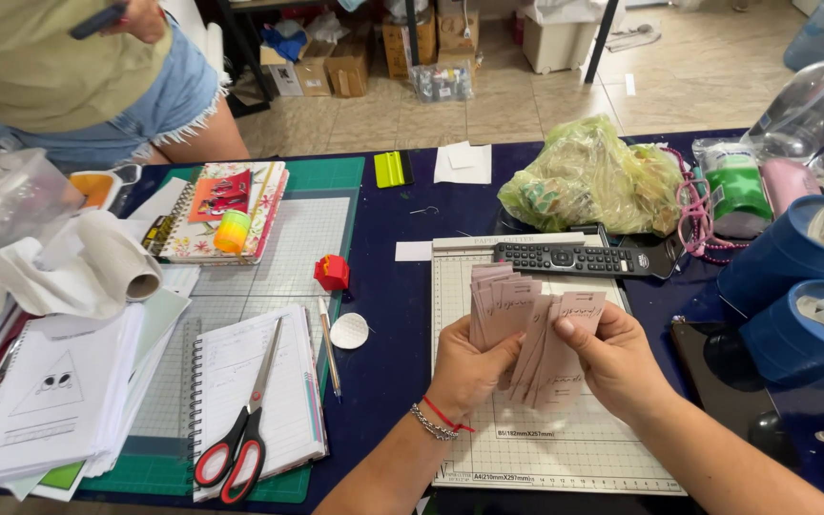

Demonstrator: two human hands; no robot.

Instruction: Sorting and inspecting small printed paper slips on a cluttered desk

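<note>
Pink card tags [517, 319], small rectangles of thin card with faint printing, sit fanned between both hands. The left hand [469, 367] closes around the bottom of the rear bunch, thumb pressed across its face, so the cards stand upright and squared. The right hand [612, 358] pinches the front few between thumb and fingers and tilts them away from the rest, a grip that seems meant for peeling cards off the stack one by one. A silver chain bracelet and red thread [436, 420] circle the left wrist.

Directly beneath the hands lies a white gridded paper trimmer board [545, 453], its ruled surface a likely place for squaring and cutting such cards. Just beyond the fingertips, a black remote control [579, 257] rests across the board's far edge, and behind that slumps a crumpled yellow-green plastic bag [593, 176]. To the right of the right hand stand two large blue tape rolls [793, 286].

Left of the left hand, near it, are a white round disc [349, 331], a slim pen [329, 348] and a small red block [332, 273]. Farther left, red-handled scissors [245, 420] lie on an open spiral notebook [240, 401] atop a green cutting mat [307, 205]. At the table's far corner another person in denim shorts [159, 100] stands, hands well apart from the cards.
</note>
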